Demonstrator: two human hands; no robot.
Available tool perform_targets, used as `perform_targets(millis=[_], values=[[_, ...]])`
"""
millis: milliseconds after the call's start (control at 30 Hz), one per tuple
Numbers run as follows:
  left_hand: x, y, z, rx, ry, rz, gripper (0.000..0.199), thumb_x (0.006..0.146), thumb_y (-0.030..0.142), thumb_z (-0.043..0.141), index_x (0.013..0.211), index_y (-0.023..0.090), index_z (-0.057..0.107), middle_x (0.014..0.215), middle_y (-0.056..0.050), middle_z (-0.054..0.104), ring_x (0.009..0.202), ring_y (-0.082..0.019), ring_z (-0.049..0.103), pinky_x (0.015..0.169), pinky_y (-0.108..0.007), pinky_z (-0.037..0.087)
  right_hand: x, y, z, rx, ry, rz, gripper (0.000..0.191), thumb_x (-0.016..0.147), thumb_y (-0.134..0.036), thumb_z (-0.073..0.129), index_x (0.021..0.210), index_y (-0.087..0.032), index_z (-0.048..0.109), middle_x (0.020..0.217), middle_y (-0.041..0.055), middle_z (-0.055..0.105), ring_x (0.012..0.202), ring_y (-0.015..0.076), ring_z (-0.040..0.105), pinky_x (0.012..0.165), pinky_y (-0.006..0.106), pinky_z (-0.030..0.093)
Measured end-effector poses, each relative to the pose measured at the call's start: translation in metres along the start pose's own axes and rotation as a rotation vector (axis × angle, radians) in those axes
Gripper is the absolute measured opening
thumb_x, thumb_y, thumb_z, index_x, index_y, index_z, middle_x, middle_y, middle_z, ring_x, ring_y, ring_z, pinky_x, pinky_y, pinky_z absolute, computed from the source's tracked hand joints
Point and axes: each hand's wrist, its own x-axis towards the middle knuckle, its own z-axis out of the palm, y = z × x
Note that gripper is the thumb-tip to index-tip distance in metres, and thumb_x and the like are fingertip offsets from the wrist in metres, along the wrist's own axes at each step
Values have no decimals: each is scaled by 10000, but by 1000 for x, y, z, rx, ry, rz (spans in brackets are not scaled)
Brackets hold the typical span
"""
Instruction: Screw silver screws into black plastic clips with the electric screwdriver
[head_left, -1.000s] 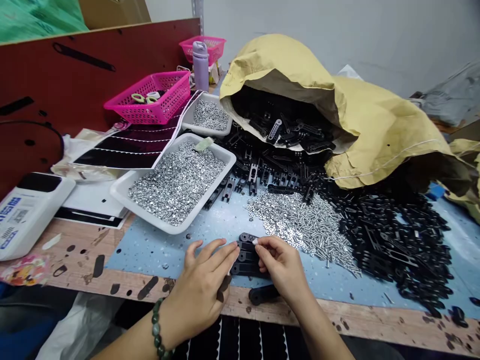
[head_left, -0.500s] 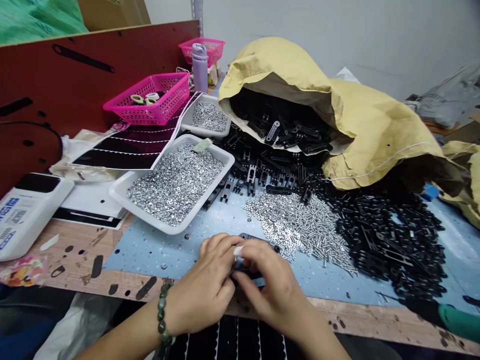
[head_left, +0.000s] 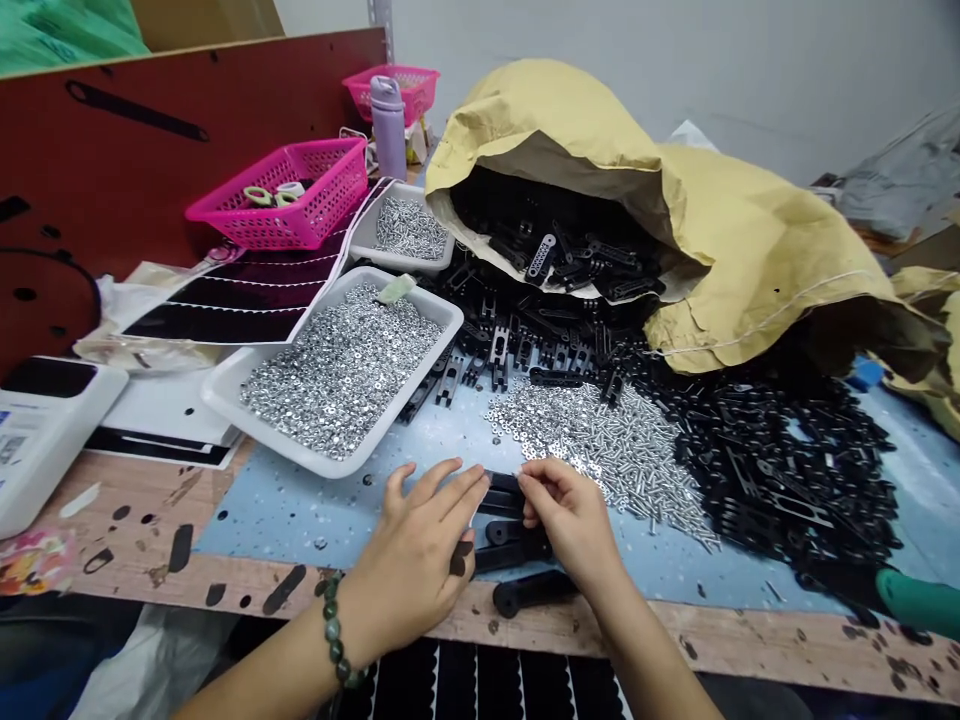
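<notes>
My left hand (head_left: 416, 555) lies on the blue mat (head_left: 300, 530) with a small black plastic part (head_left: 459, 560) showing under its fingers. Its fingertips reach the ends of a short row of black plastic links (head_left: 504, 505). My right hand (head_left: 566, 518) pinches thumb and finger together at the top link's edge. Anything small between those fingertips is hidden. A further black link (head_left: 532, 592) lies loose just below my hands, near the mat's front edge. Silver screws and nuts (head_left: 600, 445) spread out right above my right hand.
A white tray of silver nuts (head_left: 420, 315) stands left of the loose screws, and a smaller tray of screws (head_left: 442, 225) behind it. A yellow paper sack (head_left: 750, 240) spills black links. Pink baskets (head_left: 330, 170) stand back left. A green object (head_left: 919, 603) enters at lower right.
My hands have moved apart again after closing together half a second ago. The black links now sit more spread out. The view has shifted slightly, and a green object has come in at lower right.
</notes>
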Motion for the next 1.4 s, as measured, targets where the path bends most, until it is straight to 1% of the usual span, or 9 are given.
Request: perform_targets(millis=[267, 500, 733, 933, 1100, 1200, 1267, 1333, 1400], values=[[0, -1, 0, 25, 29, 37, 579, 789, 97, 424, 1362, 185, 409, 1375, -70, 483, 1240, -291, 399, 1014, -538, 207, -1, -1, 0, -106, 25, -26, 175, 791, -331, 557, 776, -172, 628, 534, -34, 522, 444, 115, 542, 423, 217, 474], [-1, -4, 0, 9, 11, 52, 588, 783, 99, 430, 1363, 190, 399, 1388, -74, 469, 1248, -292, 393, 1015, -542, 200, 2, -4, -2, -73, -8, 16, 182, 776, -345, 561, 768, -171, 614, 503, -38, 521, 421, 117, 535, 413, 225, 472], [5, 2, -2, 3, -6, 38, 512, 843, 147, 427, 1352, 199, 411, 1358, -73, 495, 1228, -289, 411, 1010, -540, 173, 4, -4, -3, -136, -39, 30, 170, 784, -336, 530, 776, -181, 599, 497, -40, 514, 429, 132, 536, 423, 251, 483], [11, 3, 2, 1, 20, 23, 475, 851, 152, 445, 1323, 199, 446, 1306, -76, 541, 1195, -276, 446, 1017, -527, 157, 8, -7, -3, -455, -3, -72, 26, 778, -219, 519, 765, -204, 503, 569, -26, 557, 483, 137, 545, 488, 251, 420], [11, 3, 2, 26, 20, 26, 488, 830, 123, 456, 1314, 187, 454, 1312, -94, 534, 1208, -292, 438, 1025, -554, 158, 11, -18, -9, -795, 33, -183, 154, 755, -229, 582, 872, -205, 485, 765, 25, 599, 612, 173, 565, 524, 264, 377], [6, 12, -6, 28, 61, 38, 472, 856, 136, 448, 1325, 185, 435, 1337, -114, 499, 1213, -311, 430, 1001, -571, 216, -5, -21, -26, -813, 139, -287, 195, 789, -260, 582, 947, -206, 484, 911, 58, 560, 673, 171, 552, 531, 266, 388], [-3, 22, -10, -20, 118, 72, 450, 875, 142, 448, 1324, 166, 427, 1307, -130, 509, 1177, -298, 457, 960, -521, 317, -27, -19, -41, -680, 165, -382, 83, 847, -233, 518, 917, -206, 482, 856, 39, 531, 674, 151, 529, 573, 269, 424], [-14, 34, -7, -105, 150, 127, 389, 882, 132, 457, 1270, 138, 467, 1191, -129, 573, 1084, -266, 510, 890, -444, 409, -52, -11, -53, -553, 129, -432, 23, 886, -202, 465, 872, -208, 483, 784, 23, 513, 684, 148, 525, 612, 273, 454], [-24, 45, 2, -157, 133, 164, 326, 878, 118, 467, 1200, 124, 514, 1073, -113, 615, 991, -250, 543, 829, -410, 455, -75, 1, -58, -527, 51, -451, 44, 884, -174, 479, 902, -207, 500, 829, 46, 541, 788, 178, 548, 679, 302, 483]])
